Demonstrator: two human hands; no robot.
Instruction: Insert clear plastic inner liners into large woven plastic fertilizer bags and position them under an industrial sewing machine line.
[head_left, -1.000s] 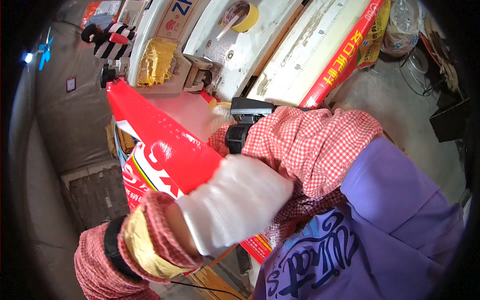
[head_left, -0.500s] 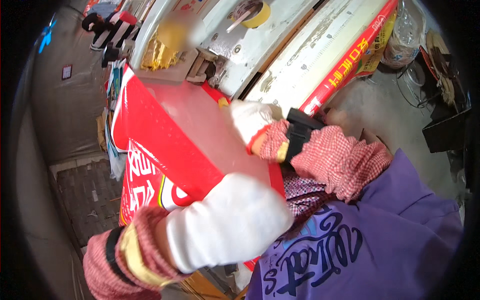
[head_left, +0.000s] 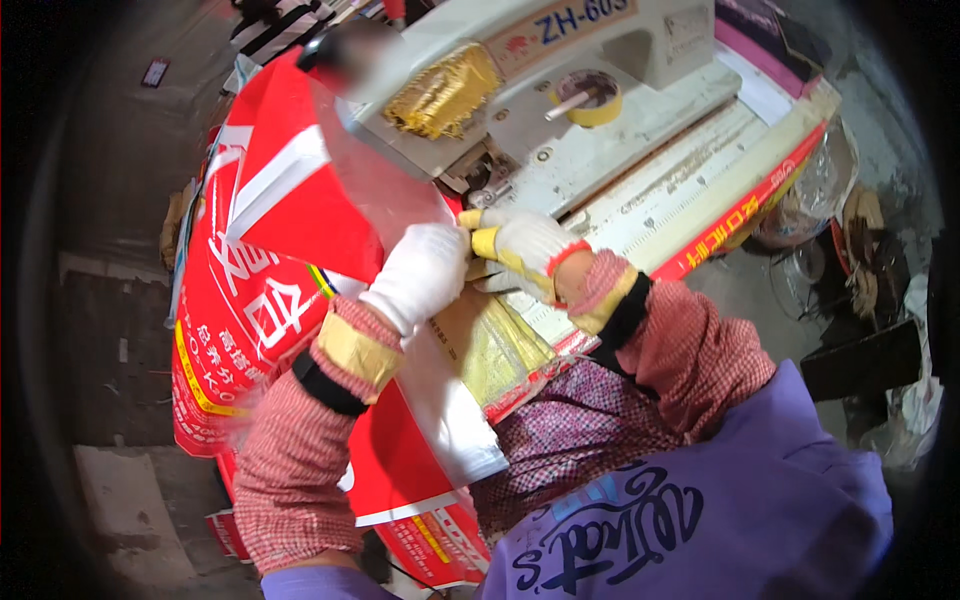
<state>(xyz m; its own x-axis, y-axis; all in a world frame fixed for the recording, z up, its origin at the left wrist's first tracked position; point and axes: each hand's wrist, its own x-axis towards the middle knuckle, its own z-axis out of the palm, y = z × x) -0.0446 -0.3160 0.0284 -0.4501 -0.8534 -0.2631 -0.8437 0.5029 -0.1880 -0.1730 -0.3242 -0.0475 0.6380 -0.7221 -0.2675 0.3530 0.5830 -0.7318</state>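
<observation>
A large red printed sack [head_left: 245, 330] lies tilted across the left of the head view, its translucent whitish inner side showing near the machine. My left hand [head_left: 425, 275], in a white glove, is closed on the sack's edge. Beside it my right hand [head_left: 525, 248], gloved with yellow tape on the fingers, pinches the same edge close to the left fingertips. Exactly how the fingers grip is partly hidden. Just beyond both hands stands a pale sewing machine [head_left: 650, 65], its needle area near the sack's edge.
A roll of yellow tape [head_left: 606, 110] rests on the machine bed, and a gold cloth [head_left: 445, 90] hangs on the machine's head. A white bench [head_left: 640, 220] with a red printed front edge runs to the right. Yellowish sheeting [head_left: 490, 345] lies below my hands.
My left hand has moved up and inward to my right hand. The sack's wide mouth has been drawn together and turned, with more printed side showing. The view has shifted too.
</observation>
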